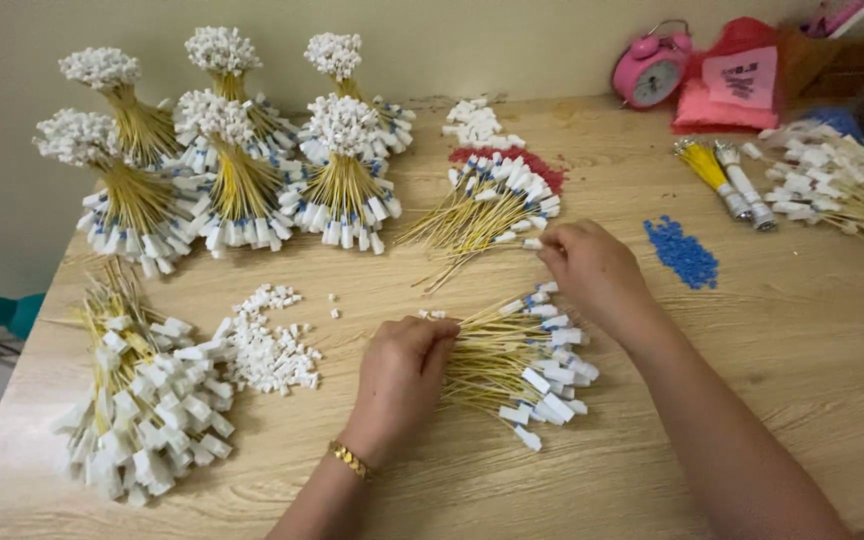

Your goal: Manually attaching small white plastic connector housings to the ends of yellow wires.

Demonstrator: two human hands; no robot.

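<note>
Both forearms come in from the bottom edge; left hand (399,372), w/ a gold bracelet (350,459) at the wrist, has its fingers closed over the bare ends of a loose wire bunch (517,365) lying flat on the table (772,400), approx. centre. Right hand (594,274) sits just beyond, fingers pinched on the tip of one yellow wire at the bunch's far edge. Each wire carries a white tag & blue band, fanned toward the right. Risk, in my view: bunch is untied, so a tug could slide or scatter the wires, or tangle them w/ the second loose bunch (487,212) lying near, partly over a red bead patch (532,165). Small white connectors (270,350) left of the left hand and blue beads (683,252) right of the right hand lie loose, easily swept off by a sleeve or wrist. No real containers on the table: parts sit in bare piles. Six tied bundles (242,170) stand upright at back left; another heap of tagged wires (147,395) lies front left. Pink alarm clock (650,70) and pink-red bag (737,80) at back right; bag contents can't be made out.
</note>
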